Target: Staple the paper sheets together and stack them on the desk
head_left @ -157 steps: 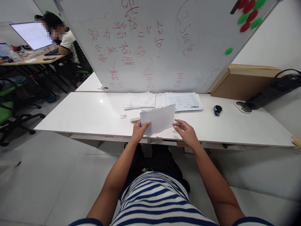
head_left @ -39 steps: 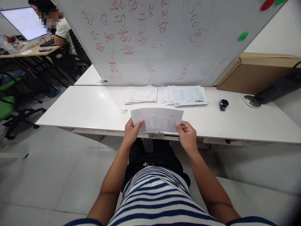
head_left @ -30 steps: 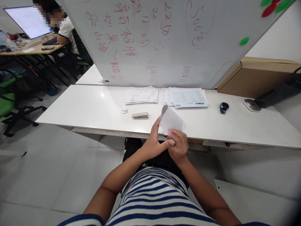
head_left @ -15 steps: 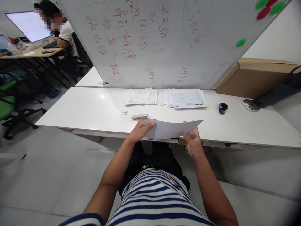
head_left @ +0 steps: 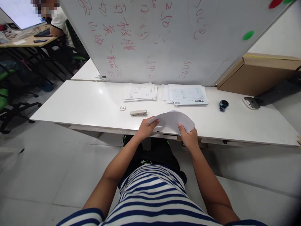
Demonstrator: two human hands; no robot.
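Note:
Between my two hands is white paper (head_left: 172, 119), bowed upward in the middle above the desk's front edge; whether it is one sheet or several I cannot tell. My left hand (head_left: 147, 128) pinches its left end with the thumb on top. At the right end my right hand (head_left: 189, 136) grips it, thumb on the near face and the other fingers behind. A stapler (head_left: 138, 113) lies on the desk just beyond my left hand. Farther back are a stack of printed papers (head_left: 140, 92) and, to its right, another stack (head_left: 190, 94) with a bluish sheet on top.
The white desk (head_left: 82, 103) runs across the view, with a whiteboard (head_left: 145, 40) along its back. A small white round object (head_left: 122, 108), a dark watch (head_left: 223, 105), a computer mouse (head_left: 251, 103) and a cardboard box (head_left: 256, 75) stand on it. A person (head_left: 61, 23) sits at another desk.
The paper has gone from nearly flat to arched upward. My right hand has shifted a little left and its thumb now presses on the paper. The view has tilted slightly down.

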